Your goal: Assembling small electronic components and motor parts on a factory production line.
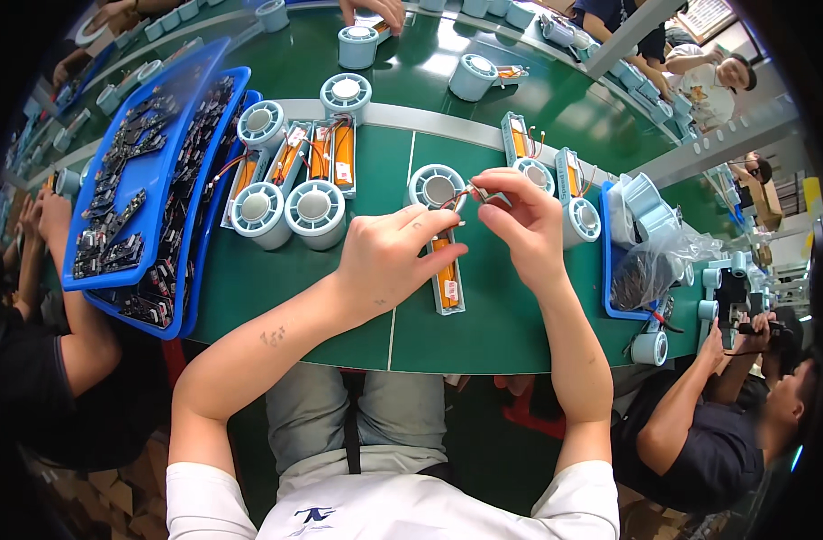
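In front of me a light-blue handheld fan body lies on the green table, its round grey-centred head pointing away. An orange battery sits in its open handle, nearer to me. My left hand reaches over the handle, thumb apart from the index finger. Thin red and dark wires meet its fingertips, and a small white tip shows beside them. My right hand pinches the other end of these wires above the fan's right side. The exact grip of both hands is partly hidden by the fingers.
Stacked blue trays of small black circuit boards stand at left. Several fan bodies with batteries lie beside them, and others lie right. A blue bin holds plastic bags and parts. Beyond a pale rail, another fan lies near co-workers.
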`<action>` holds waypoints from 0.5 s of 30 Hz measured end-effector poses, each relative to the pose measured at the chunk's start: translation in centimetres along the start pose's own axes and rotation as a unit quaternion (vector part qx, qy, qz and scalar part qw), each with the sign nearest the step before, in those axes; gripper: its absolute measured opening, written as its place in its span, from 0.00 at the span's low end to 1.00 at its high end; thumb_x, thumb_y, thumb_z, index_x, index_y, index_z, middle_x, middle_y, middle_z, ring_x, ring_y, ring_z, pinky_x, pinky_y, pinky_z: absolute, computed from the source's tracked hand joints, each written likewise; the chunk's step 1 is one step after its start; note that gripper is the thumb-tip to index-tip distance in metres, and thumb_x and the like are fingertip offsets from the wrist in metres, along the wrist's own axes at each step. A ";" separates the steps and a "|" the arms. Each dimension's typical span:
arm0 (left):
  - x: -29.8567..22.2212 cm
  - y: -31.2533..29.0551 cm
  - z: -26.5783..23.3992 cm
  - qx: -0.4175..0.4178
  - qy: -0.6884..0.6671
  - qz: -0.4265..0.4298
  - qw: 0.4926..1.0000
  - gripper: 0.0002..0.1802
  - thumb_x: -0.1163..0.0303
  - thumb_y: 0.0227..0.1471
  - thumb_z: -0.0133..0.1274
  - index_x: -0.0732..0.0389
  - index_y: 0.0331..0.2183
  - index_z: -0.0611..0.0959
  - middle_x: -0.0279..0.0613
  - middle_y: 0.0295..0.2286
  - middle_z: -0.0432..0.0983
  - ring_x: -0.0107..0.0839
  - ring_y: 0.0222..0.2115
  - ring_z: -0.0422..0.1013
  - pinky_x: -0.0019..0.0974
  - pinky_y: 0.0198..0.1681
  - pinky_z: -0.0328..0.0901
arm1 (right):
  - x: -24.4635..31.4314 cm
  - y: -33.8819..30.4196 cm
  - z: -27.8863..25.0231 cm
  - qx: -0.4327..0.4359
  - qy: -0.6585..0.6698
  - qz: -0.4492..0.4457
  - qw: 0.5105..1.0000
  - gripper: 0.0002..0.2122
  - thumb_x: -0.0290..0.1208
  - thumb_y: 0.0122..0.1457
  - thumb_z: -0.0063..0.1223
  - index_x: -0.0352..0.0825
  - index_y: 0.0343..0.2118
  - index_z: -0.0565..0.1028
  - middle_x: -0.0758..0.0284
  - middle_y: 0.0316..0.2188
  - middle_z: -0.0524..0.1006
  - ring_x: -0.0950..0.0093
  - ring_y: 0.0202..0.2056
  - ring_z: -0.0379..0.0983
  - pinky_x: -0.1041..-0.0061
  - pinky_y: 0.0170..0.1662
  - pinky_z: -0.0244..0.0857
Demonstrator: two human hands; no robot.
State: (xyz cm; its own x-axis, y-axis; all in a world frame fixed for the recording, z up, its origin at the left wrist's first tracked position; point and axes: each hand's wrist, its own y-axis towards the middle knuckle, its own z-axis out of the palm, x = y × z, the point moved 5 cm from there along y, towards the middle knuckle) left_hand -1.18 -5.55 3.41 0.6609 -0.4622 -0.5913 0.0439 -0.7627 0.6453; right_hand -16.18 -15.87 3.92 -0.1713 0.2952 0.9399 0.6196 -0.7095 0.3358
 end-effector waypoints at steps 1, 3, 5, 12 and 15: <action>0.1 0.2 0.2 -0.002 0.002 -0.013 1.000 0.16 0.66 0.45 0.70 0.60 0.36 0.84 0.39 0.28 0.82 0.36 0.23 0.79 0.34 0.23 0.71 | -0.3 -0.1 -0.1 0.001 0.003 0.007 1.000 0.16 0.10 0.52 0.60 0.27 0.46 0.77 0.62 0.46 0.75 0.74 0.44 0.74 0.78 0.46 0.70; 0.3 0.4 0.3 -0.003 0.007 -0.025 1.000 0.15 0.67 0.45 0.69 0.60 0.35 0.84 0.40 0.27 0.82 0.35 0.23 0.79 0.34 0.24 0.71 | -0.5 -0.4 -0.2 0.003 0.008 0.011 1.000 0.17 0.09 0.53 0.58 0.26 0.47 0.76 0.62 0.47 0.74 0.75 0.46 0.73 0.78 0.47 0.70; 0.3 1.1 0.3 0.001 -0.033 -0.014 0.999 0.12 0.69 0.45 0.69 0.61 0.33 0.85 0.41 0.25 0.82 0.35 0.23 0.79 0.34 0.25 0.72 | -0.4 -1.1 -0.5 0.003 -0.017 -0.003 1.000 0.17 0.09 0.53 0.58 0.26 0.47 0.76 0.62 0.47 0.73 0.75 0.47 0.73 0.77 0.48 0.70; 0.3 1.5 -0.3 0.073 -0.106 -0.102 0.987 0.08 0.71 0.47 0.67 0.63 0.26 0.84 0.42 0.21 0.79 0.35 0.22 0.78 0.34 0.25 0.70 | 0.3 -2.5 -0.6 0.015 -0.060 -0.016 0.998 0.17 0.09 0.52 0.60 0.26 0.46 0.76 0.62 0.47 0.73 0.75 0.46 0.74 0.76 0.49 0.71; 0.4 1.3 -0.2 0.079 -0.098 -0.110 0.986 0.08 0.71 0.47 0.67 0.62 0.25 0.83 0.41 0.20 0.78 0.35 0.21 0.77 0.34 0.23 0.69 | 0.9 -3.2 0.0 0.034 -0.085 -0.031 0.995 0.18 0.09 0.50 0.61 0.26 0.45 0.77 0.61 0.46 0.73 0.74 0.44 0.75 0.76 0.48 0.72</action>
State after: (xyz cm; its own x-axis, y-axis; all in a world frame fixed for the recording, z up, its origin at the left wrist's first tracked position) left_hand -0.74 -6.59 4.09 0.4902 -0.3450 -0.8004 0.0422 -0.9079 0.4171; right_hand -18.33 -13.33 3.63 -0.0832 0.4449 0.8917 0.6629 -0.6434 0.3829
